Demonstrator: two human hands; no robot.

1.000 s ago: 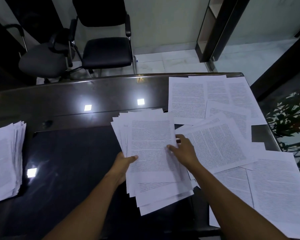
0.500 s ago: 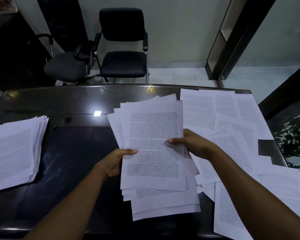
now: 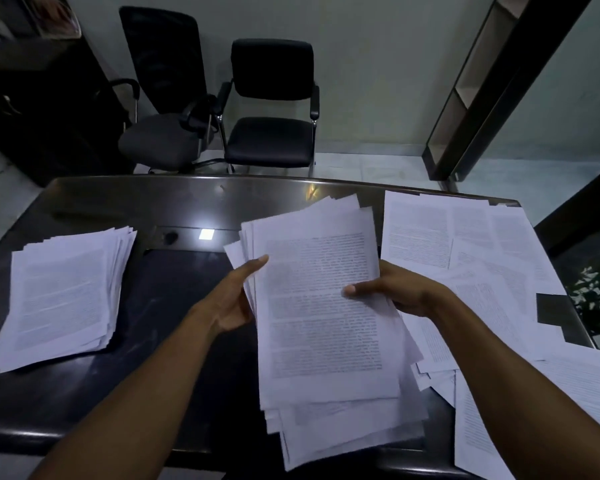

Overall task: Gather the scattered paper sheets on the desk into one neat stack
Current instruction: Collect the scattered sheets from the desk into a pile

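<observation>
Gripping fanned printed sheaf (image 3: pixel 323 306): left hand (image 3: pixel 234 303), right hand (image 3: pixel 392 289); glossy desk (image 3: pixel 118 202).

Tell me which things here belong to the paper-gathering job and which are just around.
Job: held bundle of sheets, left hand, right hand, loose sheets, stack at left, desk.
Just around: two chairs, plant, shelf unit.

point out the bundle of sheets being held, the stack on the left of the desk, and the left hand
bundle of sheets (image 3: pixel 321 306), head view, printed face of top page
stack (image 3: pixel 63 299), head view, top sheet's middle
left hand (image 3: pixel 234 299), head view, palm side
</observation>
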